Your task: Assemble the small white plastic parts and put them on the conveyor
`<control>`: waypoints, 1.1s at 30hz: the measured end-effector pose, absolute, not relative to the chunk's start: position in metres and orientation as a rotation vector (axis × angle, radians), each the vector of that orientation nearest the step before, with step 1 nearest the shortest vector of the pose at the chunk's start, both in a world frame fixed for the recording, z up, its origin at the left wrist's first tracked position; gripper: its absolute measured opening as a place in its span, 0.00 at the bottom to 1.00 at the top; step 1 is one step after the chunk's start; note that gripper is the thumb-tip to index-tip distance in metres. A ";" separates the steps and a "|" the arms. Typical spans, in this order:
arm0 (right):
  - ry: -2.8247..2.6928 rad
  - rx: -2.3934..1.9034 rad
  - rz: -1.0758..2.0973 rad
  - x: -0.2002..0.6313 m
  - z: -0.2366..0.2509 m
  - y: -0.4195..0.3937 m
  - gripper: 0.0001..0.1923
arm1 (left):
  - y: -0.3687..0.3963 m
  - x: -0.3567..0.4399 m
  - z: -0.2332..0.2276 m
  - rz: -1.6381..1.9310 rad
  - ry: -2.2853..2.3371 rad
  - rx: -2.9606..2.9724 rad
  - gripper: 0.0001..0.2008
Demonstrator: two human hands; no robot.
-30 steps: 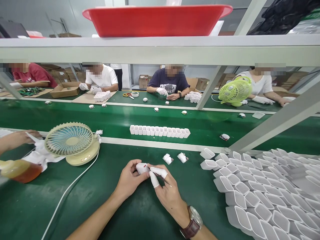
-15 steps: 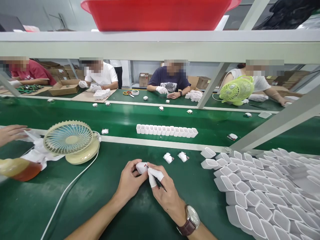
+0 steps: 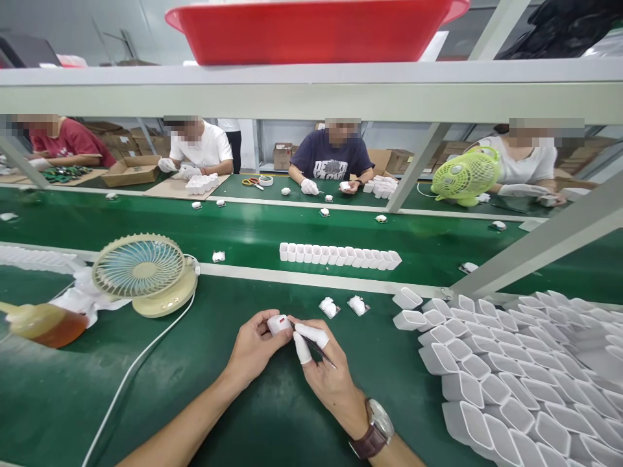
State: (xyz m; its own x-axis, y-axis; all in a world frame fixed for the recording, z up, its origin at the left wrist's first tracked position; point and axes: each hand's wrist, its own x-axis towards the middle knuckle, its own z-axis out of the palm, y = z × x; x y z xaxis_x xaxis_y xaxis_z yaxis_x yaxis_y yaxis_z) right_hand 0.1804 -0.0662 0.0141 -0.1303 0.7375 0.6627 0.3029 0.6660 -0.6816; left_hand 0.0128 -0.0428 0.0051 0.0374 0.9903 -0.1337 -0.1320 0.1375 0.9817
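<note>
My left hand [image 3: 253,353] grips a small white charger plug [image 3: 279,323] with a red port facing up. My right hand [image 3: 327,376], with white finger cots on thumb and forefinger, pinches thin dark tweezers [image 3: 314,345] whose tip touches the plug. Both hands hover just above the green bench [image 3: 272,428]. Two more white plugs [image 3: 328,307] [image 3: 357,305] lie a little beyond my hands.
A heap of several white plastic shells [image 3: 506,376] fills the right side. A cream desk fan [image 3: 141,272] with its white cable [image 3: 136,370] stands at left beside an amber bottle [image 3: 43,324]. A row of shells [image 3: 341,256] rides the conveyor belt; people work across it.
The row of shells and loose plugs on the belt drifted right. The other person's hand at far left has gone from view. My right hand shifted the tweezers slightly at the plug.
</note>
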 end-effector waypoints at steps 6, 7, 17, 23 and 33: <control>-2.085 -1.053 0.187 0.199 0.001 -0.057 0.27 | -0.031 -0.010 -0.003 1.209 1.522 1.751 0.17; -2.156 -1.092 0.121 0.201 0.000 -0.056 0.28 | -0.029 -0.013 -0.003 1.219 1.539 1.864 0.15; -2.462 -1.302 -0.021 0.201 0.006 -0.055 0.23 | -0.028 -0.026 0.007 1.015 1.555 2.190 0.15; -2.568 -1.405 0.035 0.209 0.029 -0.060 0.12 | -0.029 -0.033 0.010 0.805 1.574 2.274 0.11; -2.361 -1.350 0.124 0.234 0.018 -0.079 0.14 | -0.023 -0.032 -0.004 0.969 1.510 2.291 0.12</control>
